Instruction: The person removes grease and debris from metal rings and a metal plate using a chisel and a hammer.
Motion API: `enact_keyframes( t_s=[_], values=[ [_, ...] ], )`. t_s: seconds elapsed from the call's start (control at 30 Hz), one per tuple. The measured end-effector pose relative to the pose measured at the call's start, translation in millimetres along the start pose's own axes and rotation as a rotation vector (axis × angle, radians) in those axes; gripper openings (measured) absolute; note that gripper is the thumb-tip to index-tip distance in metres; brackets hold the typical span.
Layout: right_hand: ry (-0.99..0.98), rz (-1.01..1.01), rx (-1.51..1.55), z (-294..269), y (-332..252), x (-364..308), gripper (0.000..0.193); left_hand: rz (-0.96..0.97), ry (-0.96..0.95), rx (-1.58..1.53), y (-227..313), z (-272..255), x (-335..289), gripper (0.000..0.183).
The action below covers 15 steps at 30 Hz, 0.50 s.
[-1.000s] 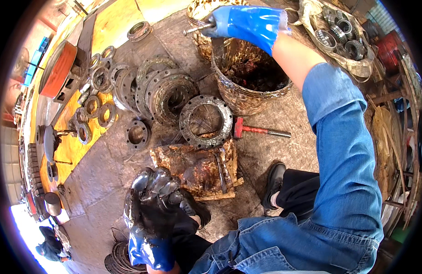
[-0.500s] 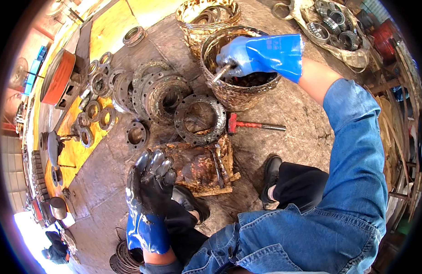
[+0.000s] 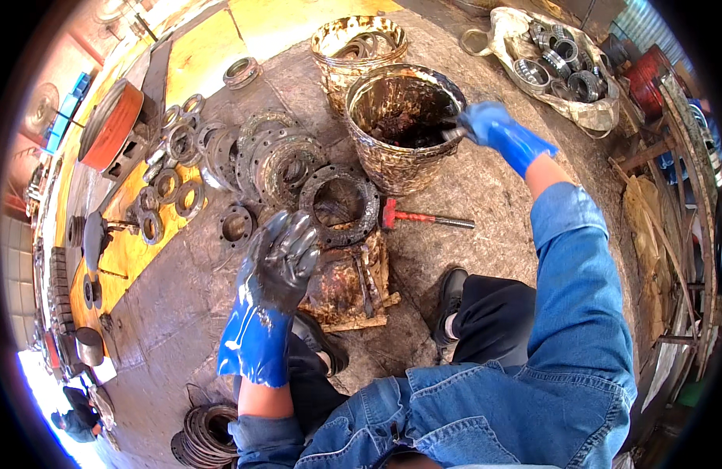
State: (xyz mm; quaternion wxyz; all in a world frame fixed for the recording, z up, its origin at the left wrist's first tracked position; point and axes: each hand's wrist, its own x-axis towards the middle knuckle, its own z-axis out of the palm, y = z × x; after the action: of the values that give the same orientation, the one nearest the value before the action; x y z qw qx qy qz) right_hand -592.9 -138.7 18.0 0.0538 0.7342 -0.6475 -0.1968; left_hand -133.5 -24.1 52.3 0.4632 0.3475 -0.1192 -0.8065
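My right hand [image 3: 492, 129], in a blue rubber glove, grips what looks like a paintbrush [image 3: 452, 134] at the right rim of a grease-smeared bucket [image 3: 396, 168]. Its dark end points into the bucket over dark, wet contents. My left hand [image 3: 279, 262], its blue glove blackened and shiny over palm and fingers, is raised with the fingers apart and slightly curled, holding nothing. Just beyond it lies a flat metal ring with bolt holes [image 3: 367, 205], partly over a greasy wooden block [image 3: 334, 285].
Beside the ring is a red-headed hammer [image 3: 431, 219]. Stacked flanges [image 3: 271, 168] and smaller rings [image 3: 191, 199] spread to the left. A second bucket [image 3: 334, 76] with rings stands behind. A sack of bearings [image 3: 517, 98] sits at far right; more rings [image 3: 197, 438] are stacked near left.
My right hand has moved from above the bucket to its right side, and the brush has turned toward the inside. My left hand has risen and shifted right toward the ring.
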Motion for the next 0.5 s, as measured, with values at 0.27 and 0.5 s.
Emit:
enact_keyframes(
  t_s=[0.27, 0.5],
  values=[
    [-0.156, 0.104, -0.023, -27, -40, -66, 0.031, 0.059, -0.046, 0.072, 5, 1, -15, 0.047],
    [-0.245, 0.151, -0.133, -50, -46, -124, 0.026, 0.084, -0.194, -0.057, 10, 1, -18, 0.044]
  ],
)
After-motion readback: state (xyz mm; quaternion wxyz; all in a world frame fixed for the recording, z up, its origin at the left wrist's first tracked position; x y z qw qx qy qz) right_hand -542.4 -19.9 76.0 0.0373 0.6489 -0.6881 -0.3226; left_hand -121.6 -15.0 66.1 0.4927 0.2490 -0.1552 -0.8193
